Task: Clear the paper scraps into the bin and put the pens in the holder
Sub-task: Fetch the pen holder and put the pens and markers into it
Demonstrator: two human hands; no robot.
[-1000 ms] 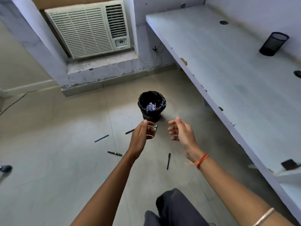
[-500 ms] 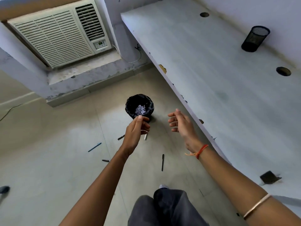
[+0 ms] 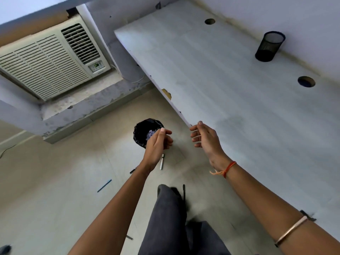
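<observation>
Both hands, left (image 3: 157, 144) and right (image 3: 206, 138), are hovering half-curled, fingers holding nothing; stepping risks crushing the white plastic pen (image 3: 161, 161) lying underfoot.

You see a table (image 3: 239, 111) with a pale, matt, faintly streaked top like whitewashed wood grain, chipped raw at its near-left edge. The holder (image 3: 269, 46) at far right is black wire mesh. The bin (image 3: 142, 128) is lined with glossy, crinkled black plastic holding crumpled paper scraps (image 3: 151, 135). The floor (image 3: 55, 181) is smooth beige tile with a dull sheen. The white pen (image 3: 161, 161) looks like smooth plastic. Your right wrist carries an orange thread (image 3: 227, 168).
</observation>
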